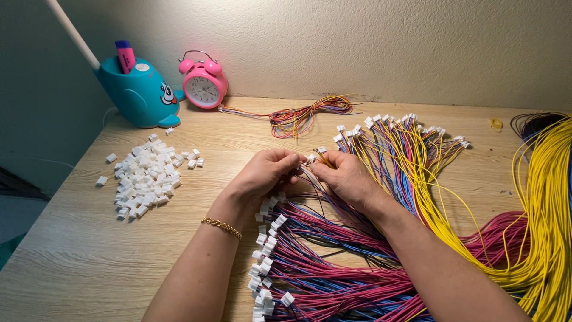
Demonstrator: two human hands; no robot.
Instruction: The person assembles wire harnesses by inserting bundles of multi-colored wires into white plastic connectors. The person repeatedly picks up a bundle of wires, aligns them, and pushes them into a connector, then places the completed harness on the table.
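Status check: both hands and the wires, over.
Left hand and right hand both pinching a small white plug with wires. Finished wire bundles under the wrists. Loose plug pile off left, untouched.

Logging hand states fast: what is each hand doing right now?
Left hand: closed, pinching a small white plastic connector at the fingertips.
Right hand: closed, holding thin coloured wires at the same connector.

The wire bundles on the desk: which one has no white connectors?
The all-yellow wire bundle at the far right edge; the multicoloured bundles near the hands end in white connectors.
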